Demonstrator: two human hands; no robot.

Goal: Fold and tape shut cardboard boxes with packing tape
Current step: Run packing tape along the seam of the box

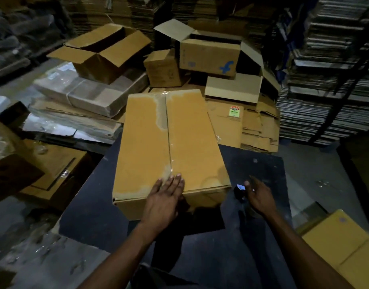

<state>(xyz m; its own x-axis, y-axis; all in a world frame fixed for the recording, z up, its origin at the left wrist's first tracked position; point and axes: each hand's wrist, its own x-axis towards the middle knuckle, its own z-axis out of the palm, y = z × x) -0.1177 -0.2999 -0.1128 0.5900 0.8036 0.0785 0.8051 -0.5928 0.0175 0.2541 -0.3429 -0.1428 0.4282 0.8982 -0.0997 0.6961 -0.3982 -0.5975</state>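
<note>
Two bare forearms reach forward from the bottom of the frame over a dark desk (263, 163) in a dim cardboard storeroom. The left hand (162, 200) lies flat on the near end of a closed cardboard box (169, 142), its fingers (175, 180) straight and released, their tips resting on the clear packing tape (169, 151) that runs along the centre seam between the two top flaps. The box sits lengthwise on the desk, its far end reaching toward the heaps behind.

Just to the right of the box's near corner, the right hand (259, 197) hovers low over the desk, fingers loosely curled beside a small dark object with a pale blue tip (240, 191); whether the fingers are grasping it cannot be told in the low light.

Behind the box, open cartons are piled up, among them a wide one with its flaps spread (104, 53) and another printed with a blue letter f (208, 57). Flattened cardboard sheets (256, 126) lie stacked at right of centre, with tall stacks of flat board (329, 80) along the right wall. A plastic-wrapped bundle (85, 94) rests at left, and a yellow-brown flat carton (346, 247) shows at the lower right.
</note>
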